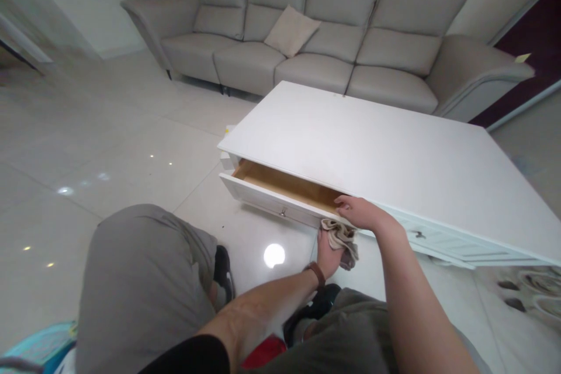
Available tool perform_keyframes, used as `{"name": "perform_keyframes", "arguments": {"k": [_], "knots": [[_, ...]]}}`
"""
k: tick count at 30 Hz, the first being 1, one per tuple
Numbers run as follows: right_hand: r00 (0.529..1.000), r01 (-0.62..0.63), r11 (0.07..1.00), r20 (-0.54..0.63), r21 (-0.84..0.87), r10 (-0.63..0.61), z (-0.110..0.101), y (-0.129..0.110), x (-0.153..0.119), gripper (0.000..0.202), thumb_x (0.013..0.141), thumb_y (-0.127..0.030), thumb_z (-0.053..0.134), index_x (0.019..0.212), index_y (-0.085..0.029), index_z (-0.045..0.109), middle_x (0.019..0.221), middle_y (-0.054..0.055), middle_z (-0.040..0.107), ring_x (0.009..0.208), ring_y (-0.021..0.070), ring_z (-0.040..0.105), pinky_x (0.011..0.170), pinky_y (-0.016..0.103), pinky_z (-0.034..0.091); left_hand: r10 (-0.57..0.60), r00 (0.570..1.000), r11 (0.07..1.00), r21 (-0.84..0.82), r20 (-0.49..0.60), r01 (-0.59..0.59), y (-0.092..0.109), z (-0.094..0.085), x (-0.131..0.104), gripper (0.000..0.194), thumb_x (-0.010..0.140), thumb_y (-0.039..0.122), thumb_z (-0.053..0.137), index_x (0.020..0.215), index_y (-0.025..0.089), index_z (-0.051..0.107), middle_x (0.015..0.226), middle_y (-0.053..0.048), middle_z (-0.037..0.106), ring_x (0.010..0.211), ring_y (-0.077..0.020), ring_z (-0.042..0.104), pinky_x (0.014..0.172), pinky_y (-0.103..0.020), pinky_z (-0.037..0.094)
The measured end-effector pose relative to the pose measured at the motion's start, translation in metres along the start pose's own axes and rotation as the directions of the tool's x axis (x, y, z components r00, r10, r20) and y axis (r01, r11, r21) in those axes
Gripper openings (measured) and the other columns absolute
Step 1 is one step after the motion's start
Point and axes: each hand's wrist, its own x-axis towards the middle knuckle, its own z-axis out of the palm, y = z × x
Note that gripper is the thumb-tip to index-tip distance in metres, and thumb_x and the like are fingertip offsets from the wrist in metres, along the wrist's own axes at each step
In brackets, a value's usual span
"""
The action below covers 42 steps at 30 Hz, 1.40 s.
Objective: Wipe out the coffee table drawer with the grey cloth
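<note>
A white coffee table (372, 146) has its left drawer (267, 197) pulled partly out, with a bare wooden inside showing. My left hand (329, 256), with a brown band on its wrist, grips a crumpled beige cloth (339, 236) against the drawer front near its right end. Above it, my right hand (356, 211) rests at the right end of the drawer's top edge, fingers bent over the opening and partly apart. Nothing shows in that hand.
A grey sofa (324, 41) with a beige cushion (292, 31) stands behind the table. A second drawer with a metal knob (419, 235) is on the right. My knees are close to the drawer. A turquoise item (41, 347) lies at the lower left.
</note>
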Motion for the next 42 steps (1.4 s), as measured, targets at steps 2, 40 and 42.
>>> {"name": "perform_keyframes", "arguments": {"k": [2,40,42], "knots": [[1.000,0.004,1.000,-0.014,0.017,-0.004,-0.001,0.000,-0.001,0.044,0.095,-0.026,0.048,0.135,-0.018,0.065,0.127,0.011,0.072,0.117,0.0239,0.066,0.104,0.033,0.047,0.066,0.985,0.998,0.017,-0.157,-0.064,-0.004,-0.026,0.011,0.062,0.071,0.017,0.079,0.126,0.024,0.052,0.135,-0.015,0.060,0.130,-0.0274,0.057,0.116,-0.046,0.039],[0.996,0.086,0.996,0.024,0.019,-0.087,0.001,-0.020,-0.002,0.047,0.094,-0.027,0.049,0.137,-0.017,0.063,0.133,0.012,0.069,0.117,0.0266,0.065,0.099,0.034,0.048,0.730,0.603,0.348,0.934,-0.321,0.077,0.253,-0.324,0.088,0.032,0.071,0.028,0.071,0.101,0.018,0.065,0.101,-0.007,0.068,0.100,-0.0256,0.059,0.095,-0.040,0.044],[0.995,0.093,0.996,0.031,-0.002,-0.093,0.003,-0.022,0.002,0.046,0.094,-0.026,0.048,0.137,-0.017,0.063,0.132,0.012,0.069,0.117,0.0268,0.065,0.099,0.035,0.048,0.719,0.679,0.158,0.986,-0.151,0.052,0.251,-0.307,0.080,0.034,0.071,0.030,0.072,0.102,0.018,0.065,0.106,-0.010,0.067,0.110,-0.0307,0.056,0.102,-0.044,0.038]]}}
